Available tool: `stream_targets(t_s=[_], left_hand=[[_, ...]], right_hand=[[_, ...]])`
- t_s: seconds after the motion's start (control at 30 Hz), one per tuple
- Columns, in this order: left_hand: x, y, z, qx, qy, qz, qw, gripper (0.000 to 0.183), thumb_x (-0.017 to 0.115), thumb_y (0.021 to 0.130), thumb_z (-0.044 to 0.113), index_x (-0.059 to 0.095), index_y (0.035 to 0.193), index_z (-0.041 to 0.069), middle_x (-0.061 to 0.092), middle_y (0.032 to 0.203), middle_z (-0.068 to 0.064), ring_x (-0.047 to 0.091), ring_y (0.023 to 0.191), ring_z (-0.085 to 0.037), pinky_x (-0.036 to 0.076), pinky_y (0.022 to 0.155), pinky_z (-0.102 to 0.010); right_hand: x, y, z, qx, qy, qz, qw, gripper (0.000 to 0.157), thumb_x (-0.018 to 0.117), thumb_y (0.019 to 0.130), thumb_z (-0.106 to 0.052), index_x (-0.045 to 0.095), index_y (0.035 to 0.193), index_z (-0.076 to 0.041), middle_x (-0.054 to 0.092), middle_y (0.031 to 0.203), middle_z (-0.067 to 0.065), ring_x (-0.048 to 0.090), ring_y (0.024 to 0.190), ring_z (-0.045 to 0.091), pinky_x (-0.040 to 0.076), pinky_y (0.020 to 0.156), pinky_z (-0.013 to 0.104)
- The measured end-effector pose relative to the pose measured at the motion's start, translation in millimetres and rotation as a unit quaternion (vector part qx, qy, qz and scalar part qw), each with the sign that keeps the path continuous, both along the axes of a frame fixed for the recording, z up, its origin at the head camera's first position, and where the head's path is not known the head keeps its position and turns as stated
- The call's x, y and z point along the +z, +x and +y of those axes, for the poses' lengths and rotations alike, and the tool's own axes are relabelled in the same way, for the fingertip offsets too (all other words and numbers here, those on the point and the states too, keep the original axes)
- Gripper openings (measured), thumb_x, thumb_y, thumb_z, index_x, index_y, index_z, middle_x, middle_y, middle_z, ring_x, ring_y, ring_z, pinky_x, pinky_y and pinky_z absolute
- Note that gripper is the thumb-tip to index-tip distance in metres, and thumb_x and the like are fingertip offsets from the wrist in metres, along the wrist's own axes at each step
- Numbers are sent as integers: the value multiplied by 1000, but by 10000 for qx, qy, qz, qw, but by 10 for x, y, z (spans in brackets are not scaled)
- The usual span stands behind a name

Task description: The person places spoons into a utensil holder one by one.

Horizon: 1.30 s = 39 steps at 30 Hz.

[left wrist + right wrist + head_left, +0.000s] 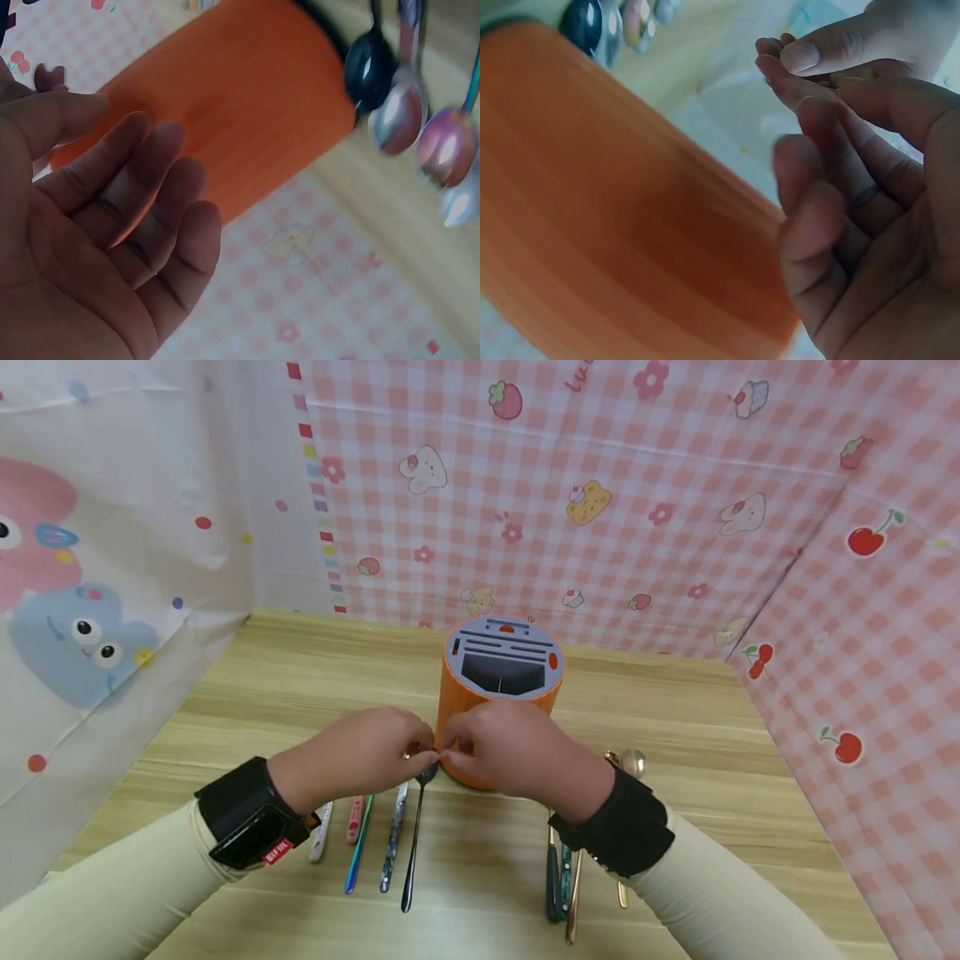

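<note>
- Holder (452,693), orange with a grey slotted top, stands upright on the table (675,710) before the checked cloth (450,518).
- Left hand (375,747) grips nothing that we can see: its fingers bend loosely, thumb apart from them (the wrist view shows us the palm).
- Right hand (510,747) is likewise bare, fingers loosely bent; it is close to the left hand, both by the holder's near side, and we cannot tell whether either touches it.
- Black spoon (415,852) lies nearest the left hand, bowl beside the holder's base; left of it we find a patterned handle (392,843), a rainbow handle (357,853), a red handle (354,821) and a white handle (320,837).
- On the right we see a copper handle (573,902), a green handle (552,885) and a silver spoon (633,763).
</note>
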State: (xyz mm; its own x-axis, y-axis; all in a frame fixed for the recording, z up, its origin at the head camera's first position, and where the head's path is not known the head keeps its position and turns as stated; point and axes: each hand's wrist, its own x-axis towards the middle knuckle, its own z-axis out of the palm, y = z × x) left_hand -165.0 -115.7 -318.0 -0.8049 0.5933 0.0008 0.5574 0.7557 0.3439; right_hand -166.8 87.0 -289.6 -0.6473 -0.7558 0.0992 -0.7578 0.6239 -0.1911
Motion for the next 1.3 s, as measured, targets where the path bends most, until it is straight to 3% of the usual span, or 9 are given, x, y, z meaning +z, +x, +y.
stream_targets(t_s=[0.33,0.57,0.77,1.07,1.3], left_hand=[[-540,228,-85,624,-85,-223,9978,23,66,92,30,62,71,21,49,56,10,45,43,-5,37,43,-25],[-879,316,-91,686,-31,-488,9964,30,66,91,37,60,67,20,46,52,10,44,46,-7,35,43,-26],[-1005,399,-58,689,69,-439,9966,37,67,90,40,52,63,21,47,53,9,43,47,-7,35,42,-27],[-1162,404,6,1035,-292,-250,9939,40,67,87,44,48,61,20,48,57,7,43,50,-10,36,41,-33],[-1207,393,40,1053,-254,-255,9938,39,67,84,31,46,55,18,48,55,3,43,47,-12,34,39,-33]], right_hand=[[-580,-77,-158,-65,166,-312,9994,10,67,92,-26,71,84,-21,59,70,-13,53,64,5,45,61,20],[-946,-142,-232,-204,153,-790,9965,10,67,91,-23,70,82,-21,57,66,-11,51,61,6,42,58,18],[-1160,-169,-298,-469,87,-1439,9884,11,65,94,-21,70,84,-19,60,69,-9,53,64,8,45,61,20],[-1388,-173,-381,-756,226,-1288,9885,23,62,94,-28,67,74,-18,58,63,-8,52,58,9,41,52,22],[-1436,-178,-465,-945,353,-1343,9858,29,62,95,-33,65,71,-17,57,61,-6,52,54,10,41,49,24]])
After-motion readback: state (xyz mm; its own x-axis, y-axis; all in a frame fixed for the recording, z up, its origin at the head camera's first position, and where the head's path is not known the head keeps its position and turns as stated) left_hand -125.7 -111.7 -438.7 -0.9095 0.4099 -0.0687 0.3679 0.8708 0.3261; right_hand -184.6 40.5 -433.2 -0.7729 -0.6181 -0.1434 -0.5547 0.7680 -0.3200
